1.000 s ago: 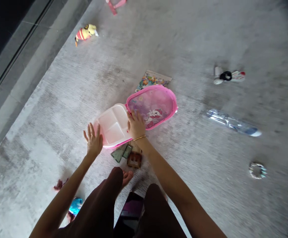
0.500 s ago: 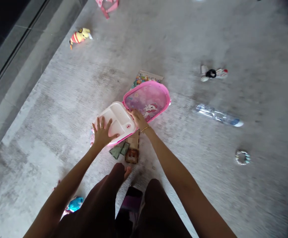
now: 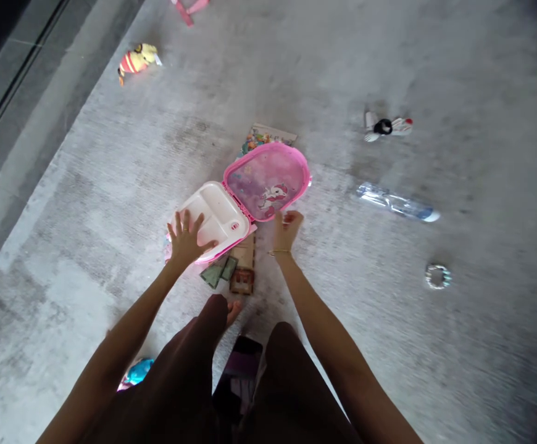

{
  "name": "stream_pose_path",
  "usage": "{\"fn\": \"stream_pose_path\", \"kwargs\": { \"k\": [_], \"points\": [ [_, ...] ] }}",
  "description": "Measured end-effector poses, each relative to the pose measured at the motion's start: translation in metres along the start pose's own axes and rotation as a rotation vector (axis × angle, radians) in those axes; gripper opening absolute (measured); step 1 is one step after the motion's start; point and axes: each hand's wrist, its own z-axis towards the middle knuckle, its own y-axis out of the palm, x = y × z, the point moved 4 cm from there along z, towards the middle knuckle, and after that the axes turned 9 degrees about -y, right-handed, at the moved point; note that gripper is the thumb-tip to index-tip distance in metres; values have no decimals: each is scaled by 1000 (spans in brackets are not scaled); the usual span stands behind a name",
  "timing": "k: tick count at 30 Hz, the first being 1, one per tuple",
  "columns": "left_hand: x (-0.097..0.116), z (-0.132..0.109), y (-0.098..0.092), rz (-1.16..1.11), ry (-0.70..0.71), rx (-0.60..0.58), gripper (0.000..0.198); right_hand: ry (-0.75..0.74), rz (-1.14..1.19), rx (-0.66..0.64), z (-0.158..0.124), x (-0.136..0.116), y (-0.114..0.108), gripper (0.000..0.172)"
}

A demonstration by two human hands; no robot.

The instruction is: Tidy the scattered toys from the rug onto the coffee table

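A pink lunch box lies spread open on the concrete floor. Its base holds a white divided tray [image 3: 215,206], and its see-through pink lid [image 3: 262,176] with a unicorn picture is folded back flat. My left hand [image 3: 186,242] rests on the tray's near left part with fingers spread. Just off the lid's near edge is my right hand [image 3: 287,231], its fingers loosely bent, slightly blurred, with nothing visible in them. Under the box a brown wooden piece [image 3: 243,268] and green flat pieces [image 3: 220,271] stick out on my side. A colourful printed board [image 3: 273,134] shows beyond the lid.
To the right lie a clear bottle [image 3: 395,202], a beaded bracelet [image 3: 437,277] and a small white-and-black item [image 3: 384,126]. A yellow-and-red plush toy [image 3: 136,60] and a pink strap [image 3: 187,11] lie far left. Near my legs are a blue toy [image 3: 139,371] and a dark phone-like object [image 3: 241,376].
My right hand has left the box's hinge area and moved right, beside the lid. My left hand stays on the tray. The whole view has shifted slightly.
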Motion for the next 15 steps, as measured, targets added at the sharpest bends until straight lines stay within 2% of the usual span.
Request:
{"fn": "stream_pose_path", "kwargs": {
  "k": [1,3,5,7,9,11,13,15],
  "points": [
    [-2,0,1,6,3,1,96,130,59,29,2,10,-3,39],
    [-5,2,4,18,1,-1,97,332,212,-72,10,21,3,38],
    [-7,7,5,24,-3,1,97,453,363,-182,19,22,12,34],
    [-8,17,4,21,5,0,98,529,477,-210,26,17,17,31],
    [-6,28,4,5,20,-13,98,499,505,-209,31,8,17,36],
    [-5,39,2,-34,29,-30,97,399,501,-235,32,-4,15,52],
    [-9,45,-2,-136,27,-28,95,238,462,-277,33,-16,13,69],
    [-20,47,-12,-342,-30,39,92,25,382,-330,31,-30,12,82]
  ]
}}
